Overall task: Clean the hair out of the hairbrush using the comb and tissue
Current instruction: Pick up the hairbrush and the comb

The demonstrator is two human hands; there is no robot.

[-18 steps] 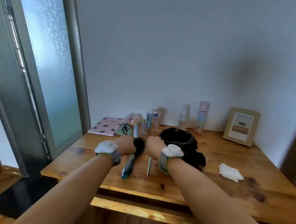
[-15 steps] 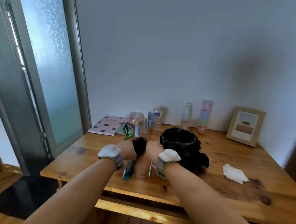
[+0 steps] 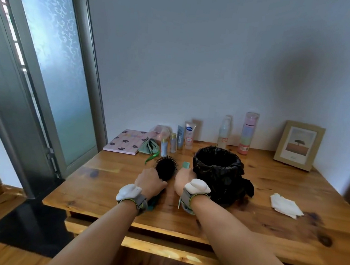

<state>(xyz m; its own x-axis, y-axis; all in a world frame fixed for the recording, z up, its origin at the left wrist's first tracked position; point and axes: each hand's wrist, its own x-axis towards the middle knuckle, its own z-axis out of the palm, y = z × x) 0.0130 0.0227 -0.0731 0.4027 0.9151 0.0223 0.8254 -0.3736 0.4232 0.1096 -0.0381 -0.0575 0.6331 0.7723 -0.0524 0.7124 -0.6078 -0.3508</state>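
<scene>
The left hand (image 3: pixel 151 182) is curled around the handle of the hairbrush (image 3: pixel 165 167), whose black bristled head sticks out just beyond the knuckles, low over the desk (image 3: pixel 104 187); whether it rests on the wood cannot be told. Right beside it, the right hand (image 3: pixel 184 181) is wrapped around the comb (image 3: pixel 186 166), with a pale green end poking out past the fingers and the thin tail showing below the wrist. Holding one tool in each hand, close together, looks like the set-up for raking the comb through the bristles, so the cleaning itself seems not yet begun. Just to the right of the right hand stands a bin (image 3: pixel 217 172) lined with a black bag (a sensible spot, since loosened hair could drop straight in). The tissue (image 3: pixel 286 205) lies flat on the desk well to the right of both hands, beyond the bin, untouched, and it will probably be needed once hair is pulled free. Beyond the hands, against the wall, stand several bottles and tubes (image 3: pixel 188 134), a pink notebook (image 3: pixel 126 141) and a framed picture (image 3: pixel 299 145), all apart from the work.
</scene>
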